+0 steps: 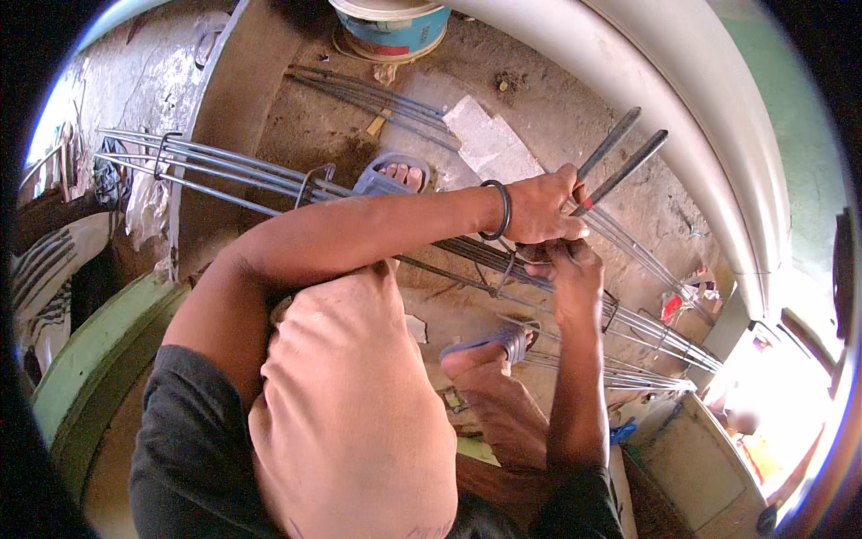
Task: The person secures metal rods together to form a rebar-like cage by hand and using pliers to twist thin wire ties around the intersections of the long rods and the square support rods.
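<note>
My left hand [539, 205], with a black band at its wrist, is closed around a pair of pincers. The pincers' two long dark handles [622, 166] point up and right, marked red near my fingers; their jaws are hidden. My right hand [575, 269] is closed just below, its fingertips pinched close to the left hand. What they hold is hidden. Both hands are above a long cage of steel rods [242, 175], which runs from upper left to lower right. Bent square stirrups, such as this one [314, 184], cross the rods at intervals.
My sandalled feet [402, 172] are on either side of the cage. More loose rods [359, 94] and a flat pale slab [489, 139] lie on the dirty floor. A blue bucket [395, 34] stands beyond, near thick white pipes [664, 81]. A green curved edge [99, 359] is at left.
</note>
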A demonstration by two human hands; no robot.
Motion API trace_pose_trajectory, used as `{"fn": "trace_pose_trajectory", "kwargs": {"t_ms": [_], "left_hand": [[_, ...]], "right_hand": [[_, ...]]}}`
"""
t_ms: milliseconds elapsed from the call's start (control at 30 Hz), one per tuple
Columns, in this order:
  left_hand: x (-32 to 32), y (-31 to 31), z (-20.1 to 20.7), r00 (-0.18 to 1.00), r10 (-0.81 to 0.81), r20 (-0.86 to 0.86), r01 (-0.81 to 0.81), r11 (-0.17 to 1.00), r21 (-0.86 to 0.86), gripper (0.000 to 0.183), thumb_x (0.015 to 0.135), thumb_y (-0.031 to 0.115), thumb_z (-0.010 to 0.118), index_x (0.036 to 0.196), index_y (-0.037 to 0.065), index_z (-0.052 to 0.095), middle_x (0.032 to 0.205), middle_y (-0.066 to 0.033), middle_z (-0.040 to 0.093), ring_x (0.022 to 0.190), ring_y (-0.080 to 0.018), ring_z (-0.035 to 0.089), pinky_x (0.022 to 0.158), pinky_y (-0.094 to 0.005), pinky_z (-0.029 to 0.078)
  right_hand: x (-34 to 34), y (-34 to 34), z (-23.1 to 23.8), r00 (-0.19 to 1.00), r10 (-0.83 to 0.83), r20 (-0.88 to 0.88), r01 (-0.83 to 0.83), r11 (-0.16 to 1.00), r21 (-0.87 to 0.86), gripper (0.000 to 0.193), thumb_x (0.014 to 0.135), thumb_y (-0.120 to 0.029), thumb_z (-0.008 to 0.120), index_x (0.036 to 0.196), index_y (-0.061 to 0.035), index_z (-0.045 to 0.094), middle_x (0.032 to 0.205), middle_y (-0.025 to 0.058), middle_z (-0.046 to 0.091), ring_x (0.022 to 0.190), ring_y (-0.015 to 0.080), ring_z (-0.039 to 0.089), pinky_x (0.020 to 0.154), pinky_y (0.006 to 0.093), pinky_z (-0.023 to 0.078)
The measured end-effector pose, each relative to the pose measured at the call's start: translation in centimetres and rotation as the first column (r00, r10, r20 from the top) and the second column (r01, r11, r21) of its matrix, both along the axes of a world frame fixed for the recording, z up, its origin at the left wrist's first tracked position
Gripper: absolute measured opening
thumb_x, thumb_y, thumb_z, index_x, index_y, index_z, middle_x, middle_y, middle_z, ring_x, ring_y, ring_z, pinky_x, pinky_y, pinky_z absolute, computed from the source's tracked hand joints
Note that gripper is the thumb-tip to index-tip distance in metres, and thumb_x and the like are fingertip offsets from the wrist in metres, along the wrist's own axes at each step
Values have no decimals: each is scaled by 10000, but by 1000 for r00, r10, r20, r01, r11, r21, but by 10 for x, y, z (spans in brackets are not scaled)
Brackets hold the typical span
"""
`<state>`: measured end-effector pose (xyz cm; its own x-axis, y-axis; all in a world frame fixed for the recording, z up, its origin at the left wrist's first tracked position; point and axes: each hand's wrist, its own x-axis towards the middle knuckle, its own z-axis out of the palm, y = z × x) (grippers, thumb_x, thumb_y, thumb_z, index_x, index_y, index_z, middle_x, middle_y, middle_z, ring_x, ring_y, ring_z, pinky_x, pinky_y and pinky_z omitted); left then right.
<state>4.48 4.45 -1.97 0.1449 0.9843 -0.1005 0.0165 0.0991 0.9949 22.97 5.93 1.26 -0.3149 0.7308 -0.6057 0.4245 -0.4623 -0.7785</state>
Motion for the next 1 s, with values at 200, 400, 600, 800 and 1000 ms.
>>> {"fn": "trace_pose_trajectory", "kwargs": {"t_ms": [200, 400, 600, 800, 1000], "left_hand": [[-11, 6, 2, 941, -113, 318, 174, 970, -171, 323, 829, 232, 626, 1061, 17, 555, 956, -97, 606, 903, -193, 588, 827, -332, 468], [-10, 16, -5, 602, -272, 751, 419, 908, -7, 281, 778, 65, 604, 1035, -44, 579, 1033, -142, 645, 924, -218, 639, 861, -314, 490], [-23, 19, -11, 537, -216, 815, 508, 855, -108, 231, 747, 77, 655, 940, -48, 635, 949, -136, 679, 903, -218, 659, 816, -313, 514], [-4, -2, 20, 991, 136, -5, -135, 980, -144, 476, 634, 200, 789, 972, -47, 562, 832, -188, 656, 836, -314, 655, 718, -377, 518], [29, 0, -1, 907, -101, -409, 98, 995, -28, 417, 653, 100, 711, 985, -29, 495, 879, -264, 627, 880, -392, 633, 746, -436, 506]], "right_hand": [[-17, 79, 51, 956, 258, -140, -179, 890, 420, 768, 822, -450, 661, 1345, 46, 395, 1244, 205, 533, 1208, 308, 492, 976, 405, 429], [-76, 112, 16, 608, 199, -768, -352, 935, -36, 875, 749, -471, 725, 1379, -3, 338, 1188, 191, 553, 1118, 316, 543, 903, 428, 468], [-91, 101, 23, 569, -100, -817, -294, 902, -315, 355, 862, -301, 647, 1059, -18, 561, 776, 40, 511, 676, 157, 479, 629, 342, 418], [-92, 75, 35, 891, -321, -320, 379, 915, 139, 224, 866, -187, 606, 980, 4, 578, 777, 59, 520, 662, 175, 511, 604, 353, 455], [-85, 58, 41, 869, -450, -206, 495, 789, 364, 298, 832, -168, 629, 1049, 21, 553, 767, 67, 529, 640, 178, 524, 591, 329, 486]]}}
